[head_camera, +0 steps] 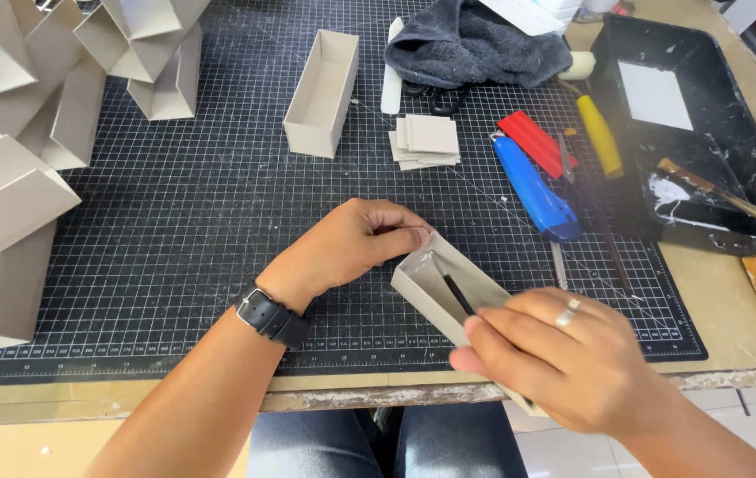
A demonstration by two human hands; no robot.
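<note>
Head view, looking down on a black gridded cutting mat [174, 230]. Near the front edge, a small open grey cardboard tray [435, 281], long axis running diagonally from upper left, away from the body, down to lower right, toward it. Left hand [351, 243] at the tray's far upper-left end, fingers curled narrow and pinching that end wall, thumb tucked against the corner. Right hand [564, 354] over the near lower-right end, fingers closed on a thin dark tool [456, 292] whose tip lies inside the tray along its length; near end of the tray hidden under this hand. Both hands touching the tray, one at each end, so neither clearly nearer.

Farther back on the mat: another open grey tray [323, 88] lying lengthwise away from the body, a short stack of grey card squares [426, 140], a blue utility knife [533, 190], a red flat piece [535, 142], a yellow-handled tool [601, 134]. To the right, a black plastic tray [749, 159] with white glue smears and a brush [732, 199]. At left, stacked finished grey boxes [33, 124]. At top, a dark cloth [475, 40].
</note>
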